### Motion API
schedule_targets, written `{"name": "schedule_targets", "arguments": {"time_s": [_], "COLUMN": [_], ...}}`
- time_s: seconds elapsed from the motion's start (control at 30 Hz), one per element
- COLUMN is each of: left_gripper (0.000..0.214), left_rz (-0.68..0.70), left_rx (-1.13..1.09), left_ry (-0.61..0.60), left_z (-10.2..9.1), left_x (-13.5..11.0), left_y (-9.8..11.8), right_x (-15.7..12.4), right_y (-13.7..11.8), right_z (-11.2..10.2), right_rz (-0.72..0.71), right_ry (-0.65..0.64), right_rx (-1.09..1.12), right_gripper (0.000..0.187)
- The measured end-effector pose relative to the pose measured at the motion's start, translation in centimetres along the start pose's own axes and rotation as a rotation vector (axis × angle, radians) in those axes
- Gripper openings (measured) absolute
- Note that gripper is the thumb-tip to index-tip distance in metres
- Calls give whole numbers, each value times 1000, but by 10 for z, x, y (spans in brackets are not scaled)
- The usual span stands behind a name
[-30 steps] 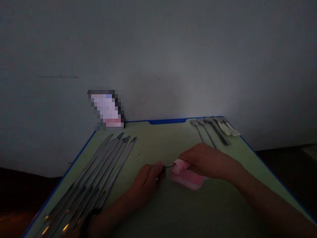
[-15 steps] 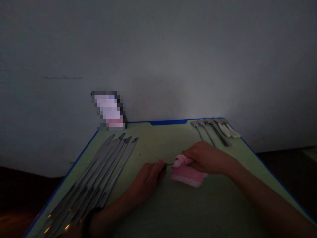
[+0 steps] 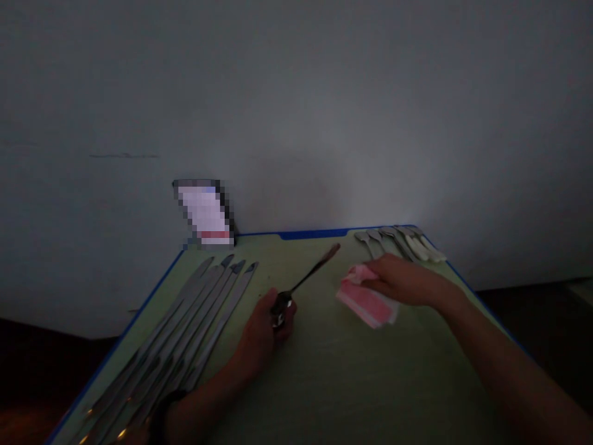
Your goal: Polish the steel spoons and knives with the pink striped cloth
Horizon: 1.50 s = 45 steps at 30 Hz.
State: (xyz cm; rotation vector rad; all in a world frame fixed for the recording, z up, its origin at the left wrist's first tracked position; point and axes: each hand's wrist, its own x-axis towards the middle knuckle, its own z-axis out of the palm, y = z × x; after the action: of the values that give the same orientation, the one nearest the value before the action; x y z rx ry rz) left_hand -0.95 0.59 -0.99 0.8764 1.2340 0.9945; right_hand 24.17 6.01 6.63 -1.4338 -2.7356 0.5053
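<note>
My left hand [image 3: 269, 324] is closed around the bowl end of a metal spoon [image 3: 315, 267], whose handle points up and to the right. In my right hand [image 3: 401, 278] is a pink cloth [image 3: 368, 303] with pale edges, pinched at its top and hanging over the table. Cloth and spoon are apart. Several table knives [image 3: 204, 327] lie side by side on the left of the table, next to my left forearm. Past my right hand, several spoons [image 3: 386, 235] lie in a row at the far right, partly hidden by that hand.
The pale green table [image 3: 296, 389] has a blue rim. At its far left corner a phone with a lit, blurred screen [image 3: 206, 210] leans against the grey wall [image 3: 296, 111]. White-handled cutlery [image 3: 428, 250] lies at the far right corner.
The pink cloth has come off the spoon handle, which now shows bare. My right hand has moved right and slightly away with the cloth. My left hand has turned, bringing the spoon's bowl into view.
</note>
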Motion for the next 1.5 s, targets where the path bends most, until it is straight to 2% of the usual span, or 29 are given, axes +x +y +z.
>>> {"name": "schedule_targets", "arguments": {"time_s": [0.03, 0.13, 0.33, 0.37, 0.43, 0.53, 0.67, 0.73, 0.8, 0.87, 1.0, 1.07, 1.27, 1.5], "left_gripper": [44, 44, 41, 41, 40, 35, 24, 29, 39, 40, 25, 20, 19, 18], "left_rz": [10, 75, 318, 352, 382, 372, 400, 399, 386, 381, 405, 424, 423, 428], "left_rx": [-1, 109, 494, 537, 600, 634, 679, 659, 611, 588, 710, 789, 847, 857], "left_ry": [-23, -73, -110, -120, -148, -157, -179, -217, -234, -226, -281, -329, -331, -340], "left_z": [0, -2, -3, -4, -3, -2, 0, 1, 2, 3, 5, 5, 5, 4], "left_x": [0, -1, -3, -4, -5, -8, -12, -12, -10, -9, -10, -12, -14, -14], "left_y": [0, 0, 2, 3, 4, 7, 9, 8, 5, 2, 0, 1, 3, 2], "right_x": [2, 6, 6, 6, 8, 10, 8, 6, 2, -1, 0, 6, 25, 26], "right_y": [-7, -20, -12, -12, -18, -30, -35, -29, -17, 0, 33, 45, 52, 54], "right_z": [4, 12, 13, 12, 12, 12, 9, 4, -3, -10, -7, 1, 21, 29], "right_rz": [-52, -152, -132, -151, -209, -306, -355, -336, -271, -134, 247, 372, 528, 664], "right_ry": [-37, -31, 197, 204, 191, 88, -30, -45, -39, -14, 21, 48, 168, 209], "right_rx": [21, 130, 392, 418, 421, 335, 207, 162, 126, 75, -118, -190, -207, -219], "right_gripper": [34, 36, 75, 73, 59, 34, 31, 31, 31, 32, 36, 37, 44, 46]}}
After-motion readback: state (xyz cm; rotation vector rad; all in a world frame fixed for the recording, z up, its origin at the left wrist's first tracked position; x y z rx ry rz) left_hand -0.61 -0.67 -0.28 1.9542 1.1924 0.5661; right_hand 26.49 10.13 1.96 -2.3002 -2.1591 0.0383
